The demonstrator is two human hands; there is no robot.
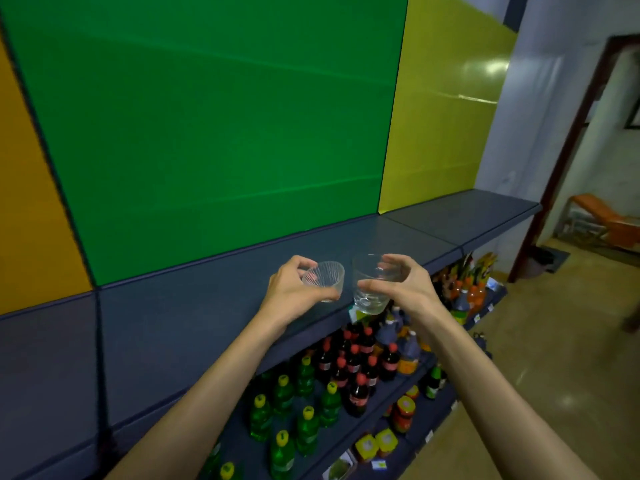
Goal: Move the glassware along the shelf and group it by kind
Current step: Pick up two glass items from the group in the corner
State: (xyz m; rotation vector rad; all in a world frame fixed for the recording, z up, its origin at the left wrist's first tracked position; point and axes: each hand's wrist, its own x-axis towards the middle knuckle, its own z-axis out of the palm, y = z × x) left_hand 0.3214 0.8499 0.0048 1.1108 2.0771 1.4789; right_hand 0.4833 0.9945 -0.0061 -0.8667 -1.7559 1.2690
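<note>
From my head camera, the grouping looks barely begun: the blue top shelf [214,306] shows no glassware set down, and both pieces are in my hands. My left hand [294,292] curls around a ribbed glass bowl [323,280]; my right hand [403,284] grips a plain tumbler [370,292]. They hang side by side, just apart, over the shelf's front edge.

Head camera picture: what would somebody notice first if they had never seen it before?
First, the two hands in the middle: the left hand holds a small ribbed glass bowl, and the right hand holds a plain clear tumbler, both over the front edge of the dark blue shelf. Behind them a huge bright green panel fills the wall. Below, green bottles and red-capped dark bottles crowd the lower shelves.
</note>
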